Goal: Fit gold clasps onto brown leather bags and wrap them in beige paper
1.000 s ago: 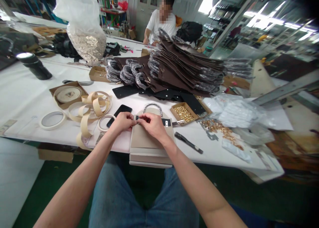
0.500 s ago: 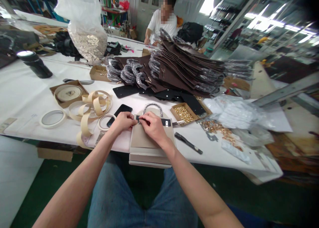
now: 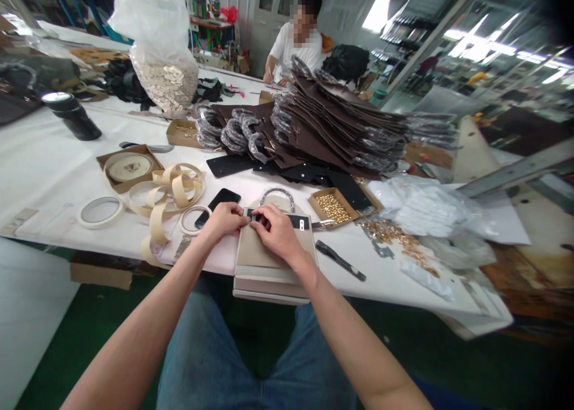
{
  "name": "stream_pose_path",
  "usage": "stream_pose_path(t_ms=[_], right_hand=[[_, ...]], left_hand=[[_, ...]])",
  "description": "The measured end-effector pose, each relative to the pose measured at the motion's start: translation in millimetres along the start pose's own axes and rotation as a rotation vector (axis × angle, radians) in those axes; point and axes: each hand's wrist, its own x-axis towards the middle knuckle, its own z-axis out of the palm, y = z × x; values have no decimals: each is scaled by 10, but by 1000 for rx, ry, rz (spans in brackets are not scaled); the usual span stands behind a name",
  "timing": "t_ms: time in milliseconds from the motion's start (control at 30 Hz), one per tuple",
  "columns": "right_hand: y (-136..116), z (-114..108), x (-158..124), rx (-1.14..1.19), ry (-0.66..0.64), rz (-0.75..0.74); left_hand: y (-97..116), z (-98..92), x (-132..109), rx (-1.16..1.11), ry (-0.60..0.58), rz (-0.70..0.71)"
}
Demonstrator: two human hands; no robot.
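A beige bag (image 3: 264, 256) lies flat at the table's front edge, its lower part hanging over. Along its top runs a black strip with a small silver metal fitting (image 3: 302, 223) at the right end. A plastic-wrapped handle (image 3: 277, 191) loops up behind it. My left hand (image 3: 228, 220) is closed at the bag's upper left corner, thumb and fingertips on the edge. My right hand (image 3: 277, 232) is closed in a pinch over the left part of the strip, close to the left fingertips. What its fingers hold is hidden.
A black phone (image 3: 223, 199) and tape roll (image 3: 194, 220) lie left of the bag. On the right are a black-handled tool (image 3: 341, 260) and a box of gold fittings (image 3: 332, 207). Stacked brown bags (image 3: 332, 120) stand behind. A co-worker (image 3: 296, 45) sits across the table.
The view has shifted slightly, so the table's things appear a little to the right and lower. Both hands stay at the bag's upper left, with only small finger movement.
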Motion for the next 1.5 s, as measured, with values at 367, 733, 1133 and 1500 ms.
stream_pose_path(t_ms=[367,733,1133,1500], right_hand=[[57,78,19,16,12,-48],[29,76,-55,7,59,-47],[24,98,-115,-29,142,-148],[21,169,-176,-241,86,-226]], left_hand=[[-77,-8,57,55,11,25],[-54,19,42,-26,10,-4],[-48,24,67,-4,11,-33],[-5,31,48,-6,5,-33]])
